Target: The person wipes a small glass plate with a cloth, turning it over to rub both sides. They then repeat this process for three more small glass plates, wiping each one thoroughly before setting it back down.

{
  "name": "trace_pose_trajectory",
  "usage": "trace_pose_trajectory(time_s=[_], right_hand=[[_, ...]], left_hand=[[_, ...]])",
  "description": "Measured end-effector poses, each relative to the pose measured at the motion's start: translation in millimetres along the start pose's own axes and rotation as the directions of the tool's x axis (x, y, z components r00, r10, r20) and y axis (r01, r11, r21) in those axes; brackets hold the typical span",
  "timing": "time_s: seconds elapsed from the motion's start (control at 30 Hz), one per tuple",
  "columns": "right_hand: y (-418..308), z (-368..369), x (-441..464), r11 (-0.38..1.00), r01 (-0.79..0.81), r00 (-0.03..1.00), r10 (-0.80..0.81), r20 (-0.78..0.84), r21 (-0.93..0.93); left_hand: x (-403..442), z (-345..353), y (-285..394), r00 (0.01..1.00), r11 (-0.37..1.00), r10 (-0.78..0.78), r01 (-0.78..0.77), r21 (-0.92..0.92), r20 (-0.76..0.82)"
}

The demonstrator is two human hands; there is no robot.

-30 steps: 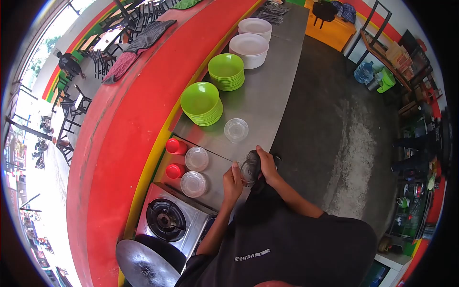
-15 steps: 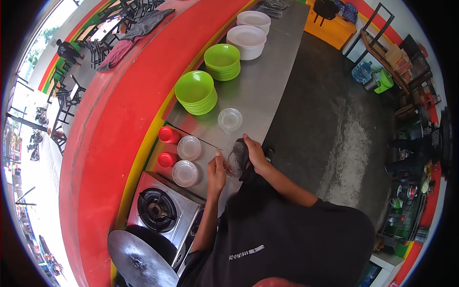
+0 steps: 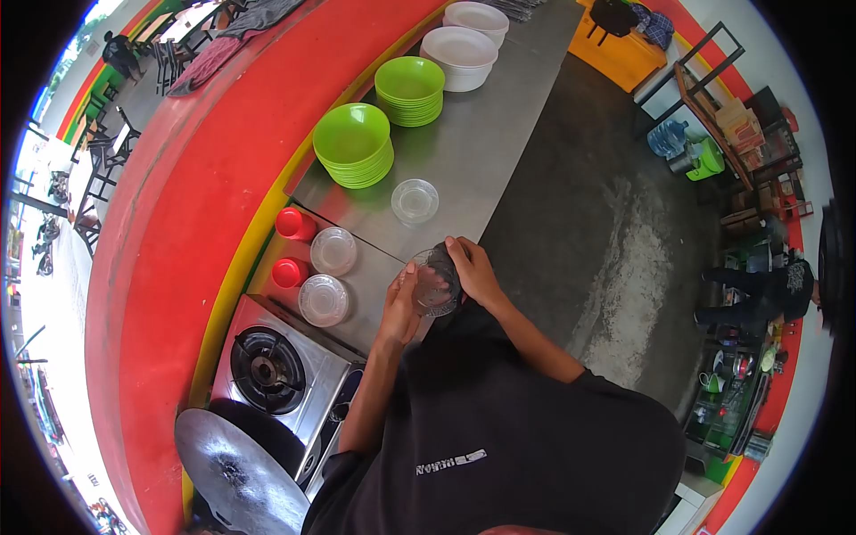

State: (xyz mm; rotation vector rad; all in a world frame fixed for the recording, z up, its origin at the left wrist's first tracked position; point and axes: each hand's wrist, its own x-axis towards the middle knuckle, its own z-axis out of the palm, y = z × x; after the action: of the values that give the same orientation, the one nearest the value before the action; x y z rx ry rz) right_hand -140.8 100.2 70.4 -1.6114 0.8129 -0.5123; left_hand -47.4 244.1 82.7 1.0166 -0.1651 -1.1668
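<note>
Just in front of the dark shirt, a clear glass bowl (image 3: 435,292) is held tilted between both hands. My left hand (image 3: 400,308) grips its left rim, thumb up. My right hand (image 3: 472,271) is closed at the upper right rim, with what looks like a dark cloth (image 3: 440,259) pressed against the glass. Part of the cloth and some fingers are hidden. Beyond the hands, another clear bowl (image 3: 415,201) stands on the steel counter (image 3: 486,152). To the left are two more clear bowls or stacks, one farther (image 3: 333,251) and one nearer (image 3: 324,300).
Two red containers (image 3: 290,273) stand beside the red ledge (image 3: 223,169). Green bowl stacks (image 3: 353,147) and white bowl stacks (image 3: 459,62) line the counter. At lower left are a gas stove (image 3: 267,370) and a large wok (image 3: 241,473). Another person (image 3: 785,290) is at far right.
The bowl in my hands has turned to show more of its open face, and my left hand now grips its rim more closely. The whole view has shifted slightly.
</note>
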Motion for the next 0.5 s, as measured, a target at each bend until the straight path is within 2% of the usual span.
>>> trace_pose_trajectory(time_s=[0.03, 0.1, 0.2, 0.3, 0.33, 0.37, 0.43, 0.5], right_hand=[[0, 0, -1, 1.000, 0.024, 0.998, -0.024, -0.051, 0.015], [-1, 2, -4, 0.996, 0.077, 0.987, -0.070, -0.145, 0.042], [-8, 9, -10, 0.979, 0.151, 0.925, -0.091, -0.369, 0.136], [-21, 6, -22, 0.925, 0.362, 0.853, -0.281, -0.440, 0.112], [-25, 3, -31, 0.892, 0.444, 0.836, -0.378, -0.399, 0.086], [-32, -1, -32, 0.840, 0.543, 0.822, -0.535, -0.195, -0.014], [-43, -9, -33, 0.654, 0.745, 0.664, -0.703, 0.257, -0.134], [-45, 2, -38, 0.615, 0.738, 0.674, -0.662, 0.327, -0.276]], left_hand=[[-1, 5, 1, 0.999, 0.993, -0.033, 0.036, -0.113, 0.030], [-1, 2, 0, 0.995, 0.982, -0.013, 0.031, -0.186, 0.095], [-5, -2, 6, 0.986, 0.958, -0.028, 0.074, -0.278, 0.165], [-11, 3, 14, 0.988, 0.918, -0.004, 0.066, -0.391, 0.158], [-12, 4, 15, 0.990, 0.901, 0.012, 0.052, -0.431, 0.144], [-11, 0, 13, 0.990, 0.897, 0.025, 0.039, -0.441, 0.139], [-6, -6, 7, 0.990, 0.887, 0.046, 0.022, -0.461, 0.135], [-5, -1, 4, 0.992, 0.876, 0.056, 0.005, -0.482, 0.112]])
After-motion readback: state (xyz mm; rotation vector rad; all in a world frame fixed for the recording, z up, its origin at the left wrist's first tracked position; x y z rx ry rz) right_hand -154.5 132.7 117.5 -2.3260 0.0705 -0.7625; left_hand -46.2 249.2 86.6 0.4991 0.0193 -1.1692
